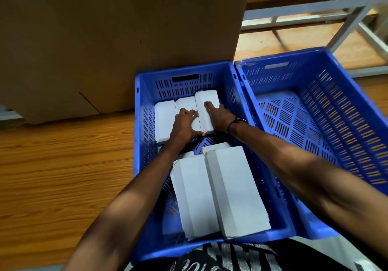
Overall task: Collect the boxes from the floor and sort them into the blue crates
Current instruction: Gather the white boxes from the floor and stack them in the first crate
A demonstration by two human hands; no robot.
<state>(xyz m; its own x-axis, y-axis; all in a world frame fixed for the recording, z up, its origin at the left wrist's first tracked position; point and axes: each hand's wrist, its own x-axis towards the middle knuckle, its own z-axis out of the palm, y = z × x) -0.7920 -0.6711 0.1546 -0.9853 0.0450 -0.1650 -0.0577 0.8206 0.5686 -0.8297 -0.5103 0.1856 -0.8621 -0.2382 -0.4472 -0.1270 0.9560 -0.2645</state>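
Both hands are seen reaching into the left blue crate [138,123], which stands on a wooden floor [63,165]. The left hand [185,124] is laid on the middle white box [185,103] of a row of three at the far end of the crate, its fingers spread and only lightly bent over the top, its thumb set along the near edge of the neighbouring box. The right hand [218,116] is pressed flat on the rightmost white box [206,100] of that row, fingers straight and pointing away from the body; this box is tilted a little higher than the other two. The leftmost white box [164,119] lies just beyond the left hand and is untouched. Nothing is gripped by either hand.

Nearer the body, beneath the forearms, two larger white boxes [220,193] are seen lying side by side in the same crate, touching along their long edges. A dark cord bracelet [233,123] is worn on the right wrist.

To the right of the right hand, a second blue crate [346,106] stands against the first, rims touching, with only its slotted bottom showing. Beyond the hands a large brown carton [105,29] is stood on the floor, and a pale metal rack frame [357,18] is seen far to the right.
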